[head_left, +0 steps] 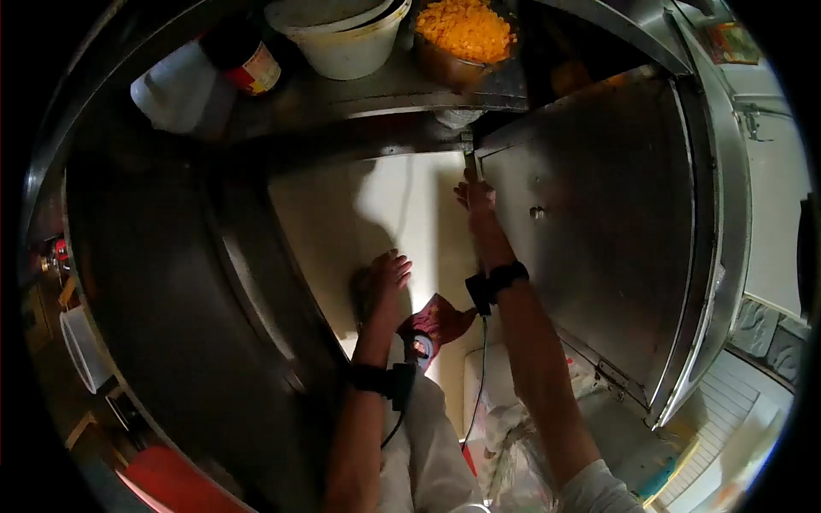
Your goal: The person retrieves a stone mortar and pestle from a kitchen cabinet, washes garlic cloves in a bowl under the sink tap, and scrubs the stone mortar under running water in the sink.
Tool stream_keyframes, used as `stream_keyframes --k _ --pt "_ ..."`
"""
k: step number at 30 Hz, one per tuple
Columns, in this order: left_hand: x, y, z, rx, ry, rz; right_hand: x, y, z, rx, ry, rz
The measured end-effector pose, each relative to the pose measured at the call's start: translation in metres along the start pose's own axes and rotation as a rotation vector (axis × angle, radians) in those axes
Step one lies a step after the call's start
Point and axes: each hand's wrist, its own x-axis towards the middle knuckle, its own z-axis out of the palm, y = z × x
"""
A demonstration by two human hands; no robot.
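Low in the middle, my left hand (391,275) is held over the pale floor (325,222), its fingers apart and nothing in them. Further forward, my right hand (476,195) reaches to the inner edge of a dark metal door (599,205) with a small round knob (537,212). Its fingers are spread; whether they touch the door edge I cannot tell. Black bands with cables sit on both wrists. Between my forearms, a dark red cloth or garment (438,323) shows near my legs.
A metal shelf (368,104) ahead holds a white tub (351,51), a bowl of orange pieces (464,34), a labelled jar (256,70) and a whitish container (181,90). Dark metal panels stand at left. Plastic bags (522,436) lie at lower right.
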Motion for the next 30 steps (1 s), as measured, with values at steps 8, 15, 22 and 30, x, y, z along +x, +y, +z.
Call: stream_keyframes --k 8,15,22,30 --pt "-0.022 0.055 0.007 0.328 0.241 0.056 0.058 0.010 0.014 0.018 -0.077 -0.349" --pt "-0.012 0.080 -0.030 0.220 0.349 0.095 0.059 -0.034 0.051 -0.770 0.164 -1.052" --pt "-0.006 0.099 -0.033 0.305 0.320 0.095 0.092 -0.056 0.059 -1.021 0.029 -0.826" --pt "0.004 0.126 -0.053 0.216 0.187 0.111 0.126 -0.078 0.071 -1.581 0.045 -0.833"
